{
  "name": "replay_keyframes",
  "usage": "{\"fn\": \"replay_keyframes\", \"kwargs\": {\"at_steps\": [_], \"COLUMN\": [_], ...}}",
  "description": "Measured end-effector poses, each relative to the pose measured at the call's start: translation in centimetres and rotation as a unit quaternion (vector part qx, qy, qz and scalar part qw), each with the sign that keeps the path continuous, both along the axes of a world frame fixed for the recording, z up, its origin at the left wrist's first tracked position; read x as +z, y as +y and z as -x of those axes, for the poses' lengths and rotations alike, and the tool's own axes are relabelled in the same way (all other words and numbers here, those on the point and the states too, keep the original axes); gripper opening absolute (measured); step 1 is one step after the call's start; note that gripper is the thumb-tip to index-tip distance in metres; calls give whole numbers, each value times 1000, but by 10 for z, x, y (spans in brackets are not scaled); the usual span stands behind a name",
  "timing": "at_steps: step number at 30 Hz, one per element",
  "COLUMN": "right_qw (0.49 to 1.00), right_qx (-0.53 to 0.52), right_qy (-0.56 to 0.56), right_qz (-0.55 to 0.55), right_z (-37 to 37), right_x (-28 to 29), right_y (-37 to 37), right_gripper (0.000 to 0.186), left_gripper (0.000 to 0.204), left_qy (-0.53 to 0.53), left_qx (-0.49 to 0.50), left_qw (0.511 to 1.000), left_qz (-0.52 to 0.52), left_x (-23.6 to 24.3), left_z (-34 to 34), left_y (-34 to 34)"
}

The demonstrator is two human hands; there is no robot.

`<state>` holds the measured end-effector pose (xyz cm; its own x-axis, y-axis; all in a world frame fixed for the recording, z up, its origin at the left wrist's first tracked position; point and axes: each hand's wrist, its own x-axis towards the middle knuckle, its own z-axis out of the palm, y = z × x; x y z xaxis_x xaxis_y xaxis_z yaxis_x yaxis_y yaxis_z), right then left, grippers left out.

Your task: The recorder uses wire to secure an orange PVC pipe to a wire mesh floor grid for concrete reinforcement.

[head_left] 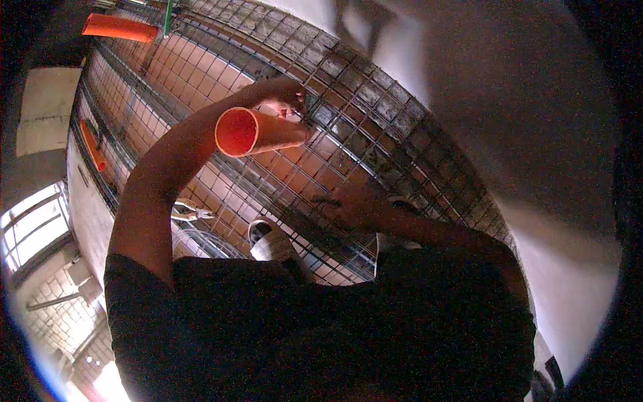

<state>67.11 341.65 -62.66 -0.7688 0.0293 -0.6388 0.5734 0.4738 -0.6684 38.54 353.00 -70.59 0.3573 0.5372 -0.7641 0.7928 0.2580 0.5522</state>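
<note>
An orange plastic pipe [274, 132] stands up through the steel mesh, its round open end facing up. My left hand [284, 97] is bent over the wires right beside the pipe, fingers curled. Whatever it grips cannot be made out. Lower and to the right, my right hand [351, 204] is at the mesh in deep shade, with its fingers drawn in. What lies in them is too dark to tell. A pair of pliers [194, 213] with pale handles rests to the left of my shoe [260, 231].
Layers of steel mesh [395, 127] run across the work area over reddish panels. Another orange pipe [120, 28] is at the far left, near a green rod [168, 19]. A narrow orange piece [92, 146] sits at the left edge. A pale wall [495, 127] rises on the right.
</note>
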Motion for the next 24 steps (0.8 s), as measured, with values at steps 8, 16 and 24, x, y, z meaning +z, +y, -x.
{"fn": "replay_keyframes", "kwargs": {"at_steps": [8, 16, 24], "right_qw": [954, 970, 914], "right_qx": [-178, -215, -62], "right_qy": [165, 111, 349], "right_qz": [-174, -8, -198], "right_z": [-45, -25, -39], "right_x": [-79, -94, -132], "right_y": [-26, -57, -66], "right_gripper": [26, 28, 15], "left_gripper": [16, 37, 41], "left_qy": [-16, -34, 0], "left_qx": [3, -303, -445], "left_qw": [1000, 895, 824], "left_qz": [9, -324, -351], "left_x": [29, 34, 33], "left_z": [12, 5, 9], "left_y": [0, -3, -7]}}
